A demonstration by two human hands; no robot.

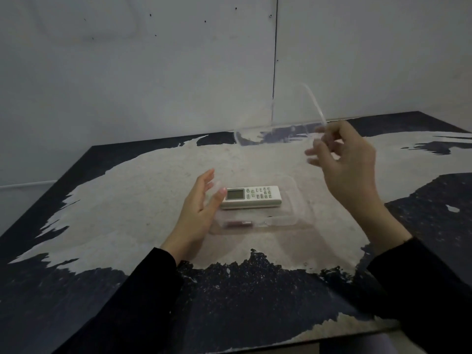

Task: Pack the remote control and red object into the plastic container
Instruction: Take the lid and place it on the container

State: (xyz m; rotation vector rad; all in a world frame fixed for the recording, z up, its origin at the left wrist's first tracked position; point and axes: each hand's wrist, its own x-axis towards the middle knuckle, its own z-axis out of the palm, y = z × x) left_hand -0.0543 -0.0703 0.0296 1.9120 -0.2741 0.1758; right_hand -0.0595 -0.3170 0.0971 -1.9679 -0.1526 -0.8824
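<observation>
Remote (251,197) beside left hand (198,210)

Remote control (251,197), red object (237,224) inside plastic container (304,200) (lid (288,116) raised).

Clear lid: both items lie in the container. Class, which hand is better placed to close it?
Right. The right hand has its grip at the raised clear lid; the left hand is beside the container.
</observation>
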